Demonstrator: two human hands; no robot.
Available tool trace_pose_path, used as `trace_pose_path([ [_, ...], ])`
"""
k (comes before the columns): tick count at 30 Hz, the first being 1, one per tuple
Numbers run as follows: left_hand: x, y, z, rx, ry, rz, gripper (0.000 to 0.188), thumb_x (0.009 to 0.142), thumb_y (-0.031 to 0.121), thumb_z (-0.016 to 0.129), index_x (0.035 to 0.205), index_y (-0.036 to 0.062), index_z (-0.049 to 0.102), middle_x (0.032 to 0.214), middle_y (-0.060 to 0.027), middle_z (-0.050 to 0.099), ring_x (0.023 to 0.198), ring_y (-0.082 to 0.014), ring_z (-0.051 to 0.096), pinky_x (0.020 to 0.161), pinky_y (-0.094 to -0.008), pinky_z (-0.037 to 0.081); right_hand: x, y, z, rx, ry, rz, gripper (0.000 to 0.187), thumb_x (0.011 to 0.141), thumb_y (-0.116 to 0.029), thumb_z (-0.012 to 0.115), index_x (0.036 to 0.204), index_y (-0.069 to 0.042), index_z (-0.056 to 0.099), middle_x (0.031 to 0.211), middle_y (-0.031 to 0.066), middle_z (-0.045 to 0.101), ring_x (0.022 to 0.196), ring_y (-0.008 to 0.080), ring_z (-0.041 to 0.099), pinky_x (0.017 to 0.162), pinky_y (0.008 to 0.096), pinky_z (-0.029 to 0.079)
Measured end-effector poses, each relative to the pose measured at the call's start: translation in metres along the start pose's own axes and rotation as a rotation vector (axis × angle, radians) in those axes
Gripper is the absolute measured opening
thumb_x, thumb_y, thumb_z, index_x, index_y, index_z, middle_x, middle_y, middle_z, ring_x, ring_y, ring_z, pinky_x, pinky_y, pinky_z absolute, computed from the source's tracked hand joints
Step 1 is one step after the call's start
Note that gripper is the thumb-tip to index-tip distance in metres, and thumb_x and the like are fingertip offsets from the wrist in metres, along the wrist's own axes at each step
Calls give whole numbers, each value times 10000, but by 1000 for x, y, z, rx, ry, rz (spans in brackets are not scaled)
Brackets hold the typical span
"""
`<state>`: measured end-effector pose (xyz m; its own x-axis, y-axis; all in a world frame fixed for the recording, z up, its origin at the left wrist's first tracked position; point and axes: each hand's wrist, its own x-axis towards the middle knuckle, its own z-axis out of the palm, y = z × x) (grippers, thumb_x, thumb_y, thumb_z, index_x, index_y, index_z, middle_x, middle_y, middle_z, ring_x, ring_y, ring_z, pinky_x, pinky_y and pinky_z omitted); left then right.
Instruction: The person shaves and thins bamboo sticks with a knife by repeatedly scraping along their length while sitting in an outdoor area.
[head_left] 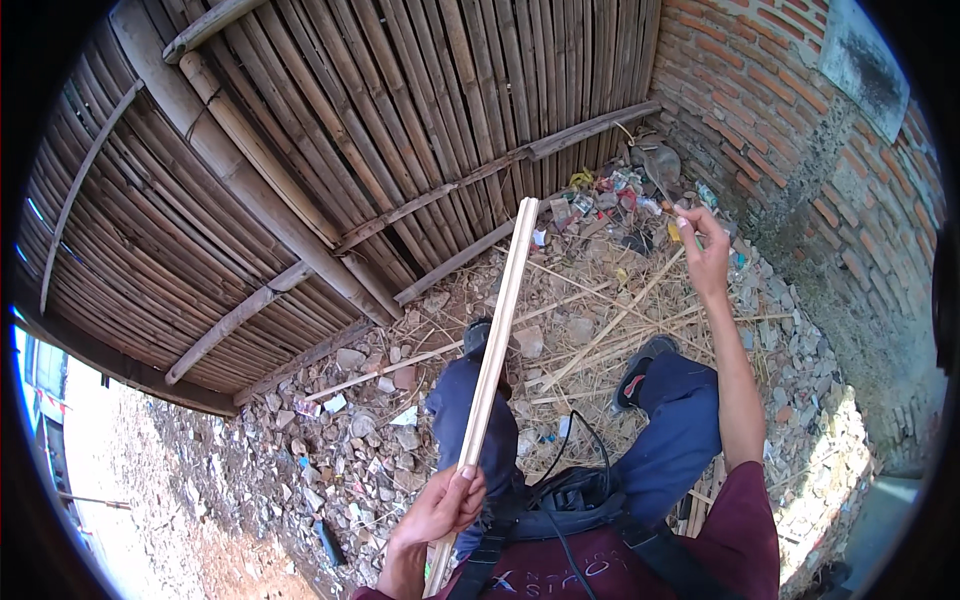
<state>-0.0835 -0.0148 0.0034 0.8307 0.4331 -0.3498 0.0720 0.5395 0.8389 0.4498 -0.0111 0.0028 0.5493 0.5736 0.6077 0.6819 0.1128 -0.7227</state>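
My left hand (pixel 447 507) is closed around the lower part of a long, pale wooden strip (pixel 500 330) with grooves along its length. The strip slants up and away, passing over my left leg, and its far end stands in front of the bamboo wall. Raised at the far right, my right hand (pixel 706 248) is closed with thumb and fingers on a slim knife-like tool (pixel 654 183). A brownish part shows at the fingertips, and a narrow grey length points up and left. Its exact kind is hard to make out. The two hands are well apart.
A bamboo slat wall (pixel 430 110) rises ahead and to the left, with a brick wall (pixel 760 110) on the right. Rubble (pixel 350 430), straw and thin sticks (pixel 620 325) cover the ground around my feet. Litter (pixel 625 190) lies in the far corner. A black cable (pixel 600 435) loops at my waist.
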Motion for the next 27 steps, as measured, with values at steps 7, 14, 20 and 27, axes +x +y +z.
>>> trace_pose_path([
  [7, 24, 15, -1, -95, 23, -9, 405, 1182, 408, 381, 900, 121, 430, 645, 65, 285, 478, -44, 236, 415, -239, 202, -44, -82, 54, 239, -185, -118, 169, 1001, -39, 652, 1139, 39, 709, 975, 72, 737, 900, 116, 690, 859, 282, 532],
  [14, 64, 34, 1, -175, -48, -8, 404, 1181, 417, 372, 971, 91, 481, 619, 60, 298, 440, -48, 234, 386, -240, 191, -72, -116, 61, 233, -405, -288, 231, 923, -84, 694, 1149, -38, 711, 1024, 132, 779, 906, 252, 784, 783, 359, 600],
  [20, 79, 41, 11, 106, -82, 115, 382, 1201, 391, 337, 1083, 60, 488, 666, 68, 300, 493, -43, 263, 429, -227, 261, -88, -121, 68, 226, -409, -415, 242, 897, -112, 739, 1138, -88, 728, 950, 87, 772, 767, 249, 766, 633, 350, 585],
  [27, 88, 42, 42, 290, 6, 135, 348, 1202, 345, 360, 1077, 57, 512, 680, 67, 364, 538, -37, 309, 472, -233, 281, -100, -126, 61, 127, -407, -618, 271, 867, -139, 790, 1137, -154, 778, 795, 12, 647, 529, 186, 632, 476, 338, 511],
])
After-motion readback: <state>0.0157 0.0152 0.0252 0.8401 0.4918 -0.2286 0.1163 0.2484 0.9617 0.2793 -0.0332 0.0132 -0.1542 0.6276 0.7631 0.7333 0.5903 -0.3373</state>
